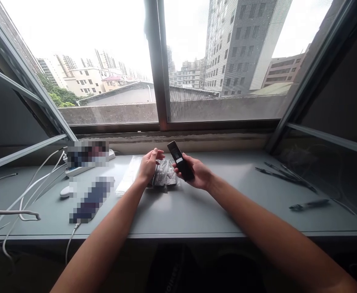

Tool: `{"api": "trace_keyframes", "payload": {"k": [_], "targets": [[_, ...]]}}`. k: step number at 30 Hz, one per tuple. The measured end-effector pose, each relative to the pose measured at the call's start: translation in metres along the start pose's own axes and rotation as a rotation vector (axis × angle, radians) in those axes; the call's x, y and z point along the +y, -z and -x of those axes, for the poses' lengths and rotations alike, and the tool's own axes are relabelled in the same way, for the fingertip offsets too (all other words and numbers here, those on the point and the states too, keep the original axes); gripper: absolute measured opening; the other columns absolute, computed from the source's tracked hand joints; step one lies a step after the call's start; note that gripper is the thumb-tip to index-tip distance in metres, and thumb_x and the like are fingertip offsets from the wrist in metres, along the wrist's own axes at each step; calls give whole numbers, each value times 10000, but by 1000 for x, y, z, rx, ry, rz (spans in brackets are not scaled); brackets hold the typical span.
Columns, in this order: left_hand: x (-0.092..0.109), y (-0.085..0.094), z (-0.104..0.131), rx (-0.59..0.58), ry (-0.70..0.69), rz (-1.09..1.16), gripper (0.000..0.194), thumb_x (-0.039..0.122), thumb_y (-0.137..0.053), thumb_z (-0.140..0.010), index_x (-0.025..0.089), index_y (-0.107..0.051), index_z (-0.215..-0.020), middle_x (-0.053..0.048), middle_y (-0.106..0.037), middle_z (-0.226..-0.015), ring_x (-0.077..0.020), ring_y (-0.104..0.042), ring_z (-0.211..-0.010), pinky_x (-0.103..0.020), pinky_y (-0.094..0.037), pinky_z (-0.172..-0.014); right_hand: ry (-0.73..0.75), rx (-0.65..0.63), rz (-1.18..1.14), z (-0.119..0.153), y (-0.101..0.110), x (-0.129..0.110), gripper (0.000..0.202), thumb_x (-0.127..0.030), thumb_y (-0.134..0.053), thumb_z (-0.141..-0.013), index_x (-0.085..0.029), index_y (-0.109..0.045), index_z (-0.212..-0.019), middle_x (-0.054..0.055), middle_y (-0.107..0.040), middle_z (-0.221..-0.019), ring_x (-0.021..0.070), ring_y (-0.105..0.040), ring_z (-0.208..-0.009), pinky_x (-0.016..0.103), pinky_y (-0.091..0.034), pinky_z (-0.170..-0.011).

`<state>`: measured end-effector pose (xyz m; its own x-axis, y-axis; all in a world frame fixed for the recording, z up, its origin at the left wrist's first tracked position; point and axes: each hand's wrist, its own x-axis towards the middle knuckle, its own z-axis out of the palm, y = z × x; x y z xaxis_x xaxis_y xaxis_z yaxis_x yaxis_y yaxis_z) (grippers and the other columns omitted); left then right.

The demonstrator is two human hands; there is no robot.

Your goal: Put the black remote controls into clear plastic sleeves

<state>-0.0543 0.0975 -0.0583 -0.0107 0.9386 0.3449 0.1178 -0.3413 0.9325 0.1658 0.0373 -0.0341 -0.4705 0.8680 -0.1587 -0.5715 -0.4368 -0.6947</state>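
Note:
My right hand [196,171] is closed round a thin black slab [182,164], phone-shaped and tilted, with a small white label on its face. To its left my left hand [150,162] hovers over the desk, palm turned inward and fingers loosely apart, with nothing visible in it. Below and between the hands lie clear plastic bags [163,176] with dark flat pieces inside; my left hand partly covers them. Flat white plastic sleeves [129,177] rest beside my left forearm.
Along the left of the grey desk [196,215] are a white power strip [111,154], tangled white cables [25,199], a white mouse [64,192] and a blurred-out device. Dark pens [276,175] and a green-tipped pen [308,205] lie at right. Metal shelf struts flank the window.

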Motion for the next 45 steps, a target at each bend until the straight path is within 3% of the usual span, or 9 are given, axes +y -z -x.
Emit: {"api": "trace_keyframes", "payload": {"k": [5, 9, 13, 19, 21, 26, 31, 35, 45], "targets": [[-3, 1, -3, 2, -20, -11, 635, 746, -545, -1006, 163, -794, -1034, -156, -809, -990, -271, -738, -927, -346, -522, -739, 20, 109, 69, 3, -3, 0, 243, -384, -688, -1103, -144, -693, -1068, -2, -642, -746, 103, -657, -595, 149, -501, -434], [-5, 1, -5, 4, -20, -10, 620, 735, -552, -1004, 166, -797, -1023, -151, -809, -967, -266, -732, -904, -343, -516, -723, 28, 223, 41, 0, -2, 1, 194, -368, -714, -1090, -186, -651, -1068, 43, -749, -868, 131, -743, -669, 163, -574, -478], [-5, 1, -5, 8, -22, -14, 599, 712, -555, -1009, 165, -799, -1025, -150, -810, -961, -263, -731, -902, -342, -518, -723, 88, 156, -16, -2, 1, 0, 156, -393, -623, -1129, -238, -614, -1141, 85, -801, -1045, 147, -740, -678, 175, -521, -434], [-7, 1, -5, 6, -24, -9, 598, 707, -555, -1012, 159, -794, -1025, -153, -811, -965, -266, -739, -902, -339, -517, -709, 27, -52, -140, 2, 1, -3, 427, -460, -369, -1174, -174, -682, -1128, 23, -630, -762, 114, -498, -486, 194, -387, -346], [-7, 1, -5, 7, -25, -10, 593, 700, -554, -1016, 159, -796, -1028, -153, -811, -968, -266, -740, -904, -340, -519, -713, 44, -30, -135, 0, 2, -1, 358, -441, -471, -1148, -163, -697, -1131, 12, -614, -742, 129, -544, -532, 215, -475, -406], [-7, 2, -6, 17, -31, -8, 583, 685, -551, -1022, 157, -801, -1019, -152, -809, -960, -266, -740, -900, -340, -521, -709, 163, -15, 33, -6, 8, 9, 137, -165, -711, -973, -176, -694, -1109, 81, -783, -949, 214, -772, -853, 364, -675, -820], [-7, 3, -6, 23, -42, -6, 575, 679, -551, -1028, 162, -802, -1015, -149, -811, -960, -267, -749, -905, -342, -528, -719, 371, -88, 188, -8, 10, 16, 454, -208, -940, -816, -249, -728, -1215, 66, -834, -1159, 259, -799, -1066, 455, -625, -1015], [-9, 3, -6, 12, -36, 4, 569, 674, -544, -1032, 166, -801, -1022, -148, -815, -969, -266, -750, -911, -340, -528, -718, 502, -113, 323, -11, 10, 19, 447, -322, -1003, -765, -260, -795, -1155, 65, -819, -1293, 276, -752, -1217, 469, -518, -1177], [-8, 2, -6, 15, -42, -2, 563, 678, -561, -1019, 171, -807, -1003, -133, -807, -942, -265, -746, -901, -340, -530, -708, 639, -175, 559, -6, 4, 18, 338, -413, -1020, -743, -262, -856, -996, 81, -830, -1274, 321, -571, -1510, 520, -389, -1297]]}}
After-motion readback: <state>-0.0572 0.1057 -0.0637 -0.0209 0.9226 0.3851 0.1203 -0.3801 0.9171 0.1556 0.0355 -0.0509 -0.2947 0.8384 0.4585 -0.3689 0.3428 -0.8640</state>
